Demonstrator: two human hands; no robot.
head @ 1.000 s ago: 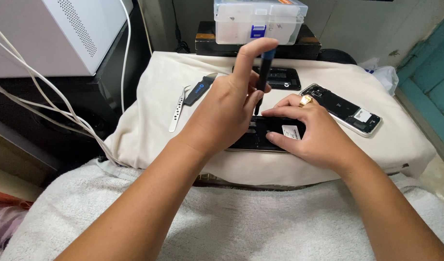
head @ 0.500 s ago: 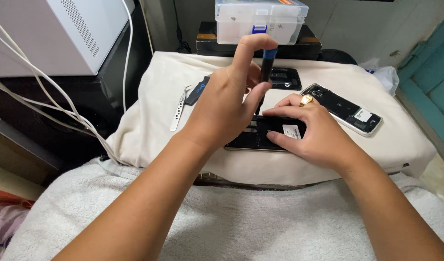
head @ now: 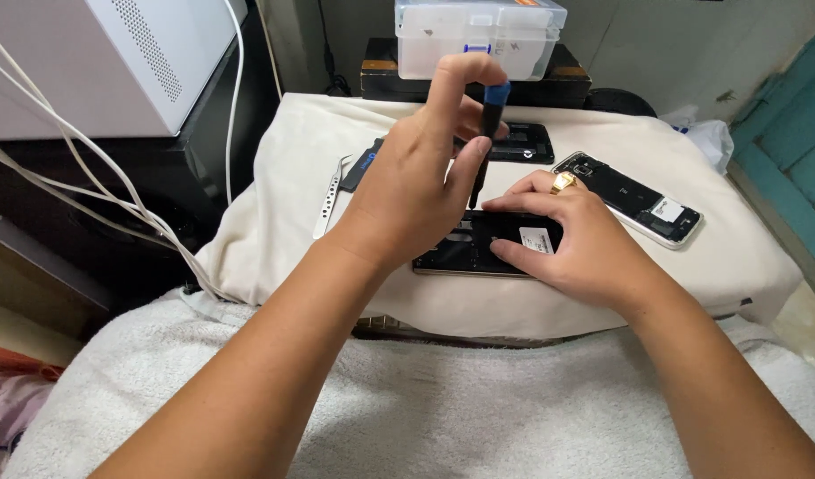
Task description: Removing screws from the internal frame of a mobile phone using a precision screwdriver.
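The opened black phone (head: 478, 248) lies near the middle of the cloth-covered counter (head: 292, 177), pinned flat by the right hand (head: 576, 239), its fingers spread on it. The left hand (head: 416, 186) hides its left end, fingers clamped on an upright blue-capped screwdriver (head: 485, 133). Another open phone (head: 633, 195) lies right, metal tweezers (head: 330, 197) left, a clear plastic box (head: 478, 35) far behind.

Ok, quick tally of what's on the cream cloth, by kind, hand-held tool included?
Opened phones: 2, one under the hands, one at right
Black phone panels: 2, one behind the hands, one partly hidden
Screwdriver: 1
Tweezers: 1
Total: 6
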